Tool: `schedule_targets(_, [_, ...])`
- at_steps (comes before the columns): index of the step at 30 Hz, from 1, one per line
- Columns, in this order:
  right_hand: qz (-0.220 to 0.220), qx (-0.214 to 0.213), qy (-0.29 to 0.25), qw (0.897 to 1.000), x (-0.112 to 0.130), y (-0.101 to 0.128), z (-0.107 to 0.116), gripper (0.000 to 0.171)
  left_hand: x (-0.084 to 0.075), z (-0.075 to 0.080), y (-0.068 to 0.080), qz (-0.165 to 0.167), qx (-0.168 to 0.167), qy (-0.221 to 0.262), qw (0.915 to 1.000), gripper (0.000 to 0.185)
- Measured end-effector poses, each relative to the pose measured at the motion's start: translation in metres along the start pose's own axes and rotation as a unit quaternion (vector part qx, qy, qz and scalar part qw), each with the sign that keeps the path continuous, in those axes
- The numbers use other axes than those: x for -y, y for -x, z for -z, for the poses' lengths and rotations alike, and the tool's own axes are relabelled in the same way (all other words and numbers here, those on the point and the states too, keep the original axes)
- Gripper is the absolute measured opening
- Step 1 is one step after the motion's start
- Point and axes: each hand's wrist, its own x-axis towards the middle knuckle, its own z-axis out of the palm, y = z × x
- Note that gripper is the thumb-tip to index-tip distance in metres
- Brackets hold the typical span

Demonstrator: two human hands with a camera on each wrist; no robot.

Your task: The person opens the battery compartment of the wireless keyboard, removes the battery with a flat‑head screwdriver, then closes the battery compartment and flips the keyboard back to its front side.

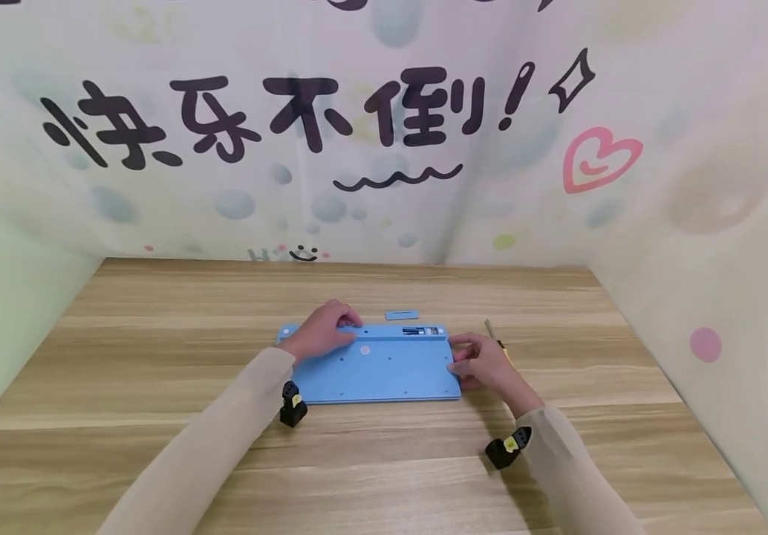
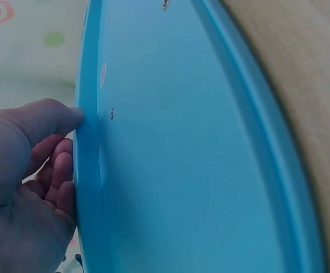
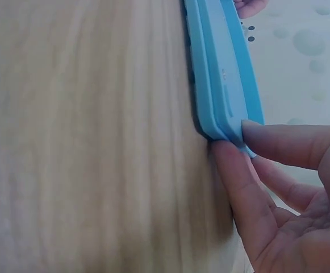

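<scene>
A light blue keyboard (image 1: 391, 377) lies face down on the wooden table, its underside dotted with small screws and a round pale sticker. The battery compartment (image 1: 424, 331) near its far right corner is uncovered, with dark and silver parts inside. My left hand (image 1: 324, 331) grips the far edge left of the middle; in the left wrist view the thumb (image 2: 51, 116) lies over the raised strip and the fingers curl behind it. At the right end, my right hand (image 1: 487, 364) pinches the side edge between thumb (image 3: 284, 142) on top and fingers below.
Just behind the keyboard lies a small blue battery cover (image 1: 401, 315). A thin tool with a metal shaft (image 1: 489, 327) and a yellow-black handle lies partly hidden behind my right hand. A printed cloth wall (image 1: 384, 223) rises at the table's back edge.
</scene>
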Motion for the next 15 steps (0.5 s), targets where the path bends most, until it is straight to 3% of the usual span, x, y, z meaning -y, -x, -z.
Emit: schedule_targets(15, [0.014,0.029,0.03,0.999,0.011,0.001,0.006,0.047,0.0,-0.003,-0.001,0.02,-0.01,0.012,0.9997,0.019])
